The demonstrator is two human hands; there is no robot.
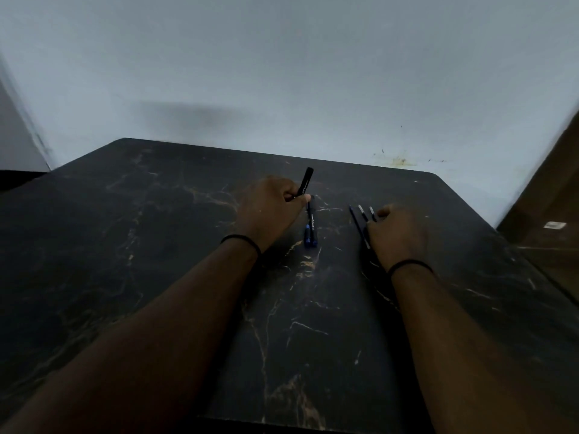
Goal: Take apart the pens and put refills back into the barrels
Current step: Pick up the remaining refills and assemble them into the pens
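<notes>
Refills (363,214) — half hidden under right hand (396,234)

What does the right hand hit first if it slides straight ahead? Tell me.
Most likely the refills: the right hand rests on the table with its fingers already over their near ends. Beyond them looks like bare tabletop up to the wall, though depth is unclear.
</notes>
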